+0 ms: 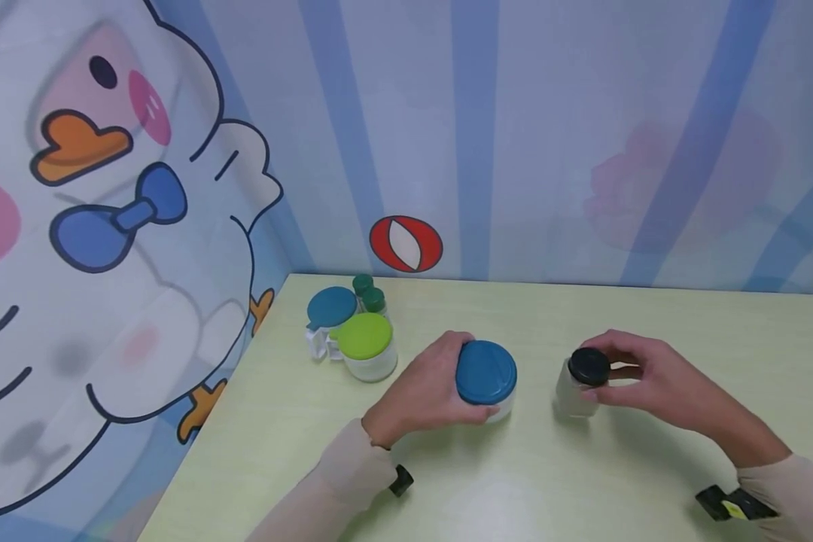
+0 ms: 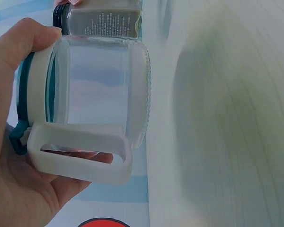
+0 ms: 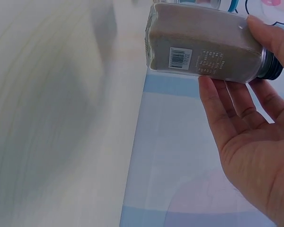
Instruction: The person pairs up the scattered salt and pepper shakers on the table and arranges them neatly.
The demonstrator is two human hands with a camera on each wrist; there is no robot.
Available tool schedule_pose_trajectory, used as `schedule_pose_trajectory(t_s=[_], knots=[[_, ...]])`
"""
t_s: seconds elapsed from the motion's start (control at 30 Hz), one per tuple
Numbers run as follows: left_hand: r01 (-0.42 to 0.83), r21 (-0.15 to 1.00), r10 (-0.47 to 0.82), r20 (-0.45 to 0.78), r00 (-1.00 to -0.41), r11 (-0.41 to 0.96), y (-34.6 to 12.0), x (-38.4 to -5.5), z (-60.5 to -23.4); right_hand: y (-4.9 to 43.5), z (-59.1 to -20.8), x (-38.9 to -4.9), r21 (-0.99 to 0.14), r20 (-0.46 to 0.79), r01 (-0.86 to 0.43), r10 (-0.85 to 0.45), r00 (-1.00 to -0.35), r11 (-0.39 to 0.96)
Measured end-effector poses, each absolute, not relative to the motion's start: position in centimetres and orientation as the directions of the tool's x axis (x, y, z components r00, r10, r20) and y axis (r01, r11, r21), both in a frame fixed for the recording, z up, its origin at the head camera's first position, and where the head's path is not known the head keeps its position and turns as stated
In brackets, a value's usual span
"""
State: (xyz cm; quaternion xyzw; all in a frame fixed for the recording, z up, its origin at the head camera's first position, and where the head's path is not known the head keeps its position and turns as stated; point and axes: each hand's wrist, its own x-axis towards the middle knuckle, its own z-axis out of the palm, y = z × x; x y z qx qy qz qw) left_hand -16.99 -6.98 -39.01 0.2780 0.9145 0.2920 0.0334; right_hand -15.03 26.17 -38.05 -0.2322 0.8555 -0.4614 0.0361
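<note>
My left hand (image 1: 423, 395) grips a clear glass jar (image 2: 97, 85) near its top, fingers and thumb around the blue lid (image 1: 486, 373). A white handle (image 2: 80, 175) shows on the jar's side in the left wrist view, and no contents show through the glass. To the right, my right hand (image 1: 657, 384) holds a square glass bottle (image 3: 203, 42) between thumb and fingers, just below its black cap (image 1: 589, 366). Grey-brown powder fills most of this bottle, which carries a barcode label (image 3: 180, 58). A short gap of table separates the two containers in the head view.
At the back left of the pale wooden table (image 1: 650, 316) stand a blue-lidded container (image 1: 332, 307), a green-lidded jar (image 1: 363, 339) and two small green-capped bottles (image 1: 373, 299). A striped printed backdrop (image 1: 542, 135) rises behind the table, and a cartoon-printed one stands at left.
</note>
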Motion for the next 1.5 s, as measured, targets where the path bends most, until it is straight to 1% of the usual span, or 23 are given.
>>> schedule_pose_trajectory(t_s=[0.3, 0.57, 0.9, 1.13, 1.23, 1.37, 1.5], knots=[[0.536, 0.535, 0.558, 0.139, -0.818, 0.653, -5.8, -17.1, -38.7, 27.7, -38.1, -14.5, -0.807, 0.121, -0.32, -0.392, -0.912, 0.497], [0.538, 0.516, 0.574, 0.106, -0.812, 0.666, -4.4, -17.4, -38.4, 29.3, -38.3, -13.8, -0.799, 0.113, -0.299, -0.359, -0.926, 0.522], [0.566, 0.492, 0.603, 0.098, -0.792, 0.662, -2.6, -17.7, -38.5, 31.8, -39.0, -13.4, -0.768, 0.139, -0.315, -0.335, -0.932, 0.558], [0.598, 0.461, 0.63, 0.101, -0.77, 0.656, -1.4, -17.9, -38.7, 33.4, -39.5, -13.3, -0.741, 0.164, -0.297, -0.267, -0.95, 0.602], [0.607, 0.464, 0.639, 0.107, -0.762, 0.646, -0.9, -17.9, -38.8, 34.1, -39.7, -13.3, -0.715, 0.172, -0.303, -0.261, -0.95, 0.63], [0.625, 0.457, 0.651, 0.124, -0.749, 0.633, -0.2, -17.9, -38.8, 34.9, -40.1, -13.5, -0.697, 0.161, -0.274, -0.228, -0.96, 0.663], [0.65, 0.436, 0.666, 0.142, -0.732, 0.622, 0.6, -18.0, -38.9, 35.8, -40.5, -13.3, -0.706, 0.176, -0.276, -0.216, -0.96, 0.652]])
